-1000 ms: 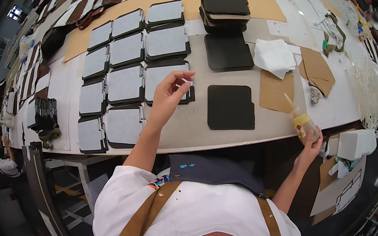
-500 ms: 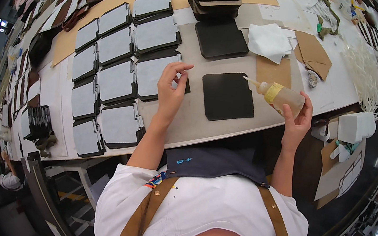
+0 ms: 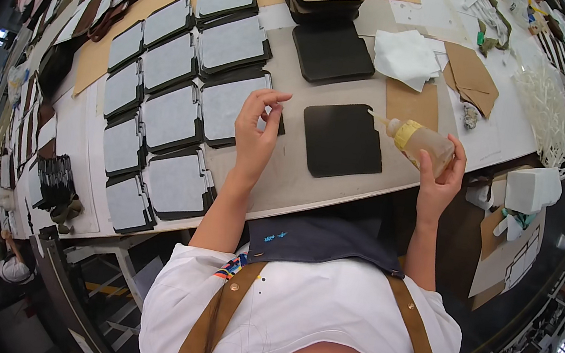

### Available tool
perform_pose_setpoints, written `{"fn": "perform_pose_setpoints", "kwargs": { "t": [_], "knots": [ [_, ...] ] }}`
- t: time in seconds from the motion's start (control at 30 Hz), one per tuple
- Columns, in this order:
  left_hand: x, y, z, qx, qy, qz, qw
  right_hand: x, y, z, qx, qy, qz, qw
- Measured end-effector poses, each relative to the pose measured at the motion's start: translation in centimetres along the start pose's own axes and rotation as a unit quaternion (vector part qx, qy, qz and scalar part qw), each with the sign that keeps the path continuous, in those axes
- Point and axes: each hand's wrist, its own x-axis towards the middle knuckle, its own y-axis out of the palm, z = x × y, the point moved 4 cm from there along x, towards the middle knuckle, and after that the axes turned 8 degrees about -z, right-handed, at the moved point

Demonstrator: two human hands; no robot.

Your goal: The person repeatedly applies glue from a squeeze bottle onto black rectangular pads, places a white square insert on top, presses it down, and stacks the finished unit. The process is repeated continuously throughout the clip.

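Head view — I've the right hand (image 3: 440, 184) clasping the squeeze bottle (image 3: 417, 138), long axis slanting left, nozzle (image 3: 380, 119) near the black panel (image 3: 341, 143); left hand (image 3: 257, 130) curls just left — fingertip contact unclear.

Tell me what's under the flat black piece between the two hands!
Grey board shows around the flat black piece, so it probably lies on that. The spot right beneath is covered, so I can't see whether anything else is hiding there.
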Motion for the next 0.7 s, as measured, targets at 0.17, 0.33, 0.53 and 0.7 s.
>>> {"fn": "perform_pose_setpoints", "kwargs": {
  "t": [0.17, 0.33, 0.53, 0.7],
  "knots": [
    [-0.05, 0.00, 0.24, 0.003, 0.000, -0.004, 1.000, -0.15, 0.18, 0.14, -0.004, -0.004, 0.002, 1.000],
    [-0.03, 0.03, 0.05, 0.004, -0.002, -0.002, 1.000, -0.20, 0.36, 0.30, -0.004, -0.006, 0.007, 1.000],
    [-0.06, -0.05, 0.32, 0.007, 0.000, 0.001, 1.000, -0.21, 0.35, 0.34, -0.015, -0.019, 0.009, 1.000],
    [-0.06, -0.03, 0.21, 0.007, 0.000, 0.001, 1.000, -0.36, 0.42, 0.40, -0.021, -0.028, 0.009, 0.999]
  ]
}}
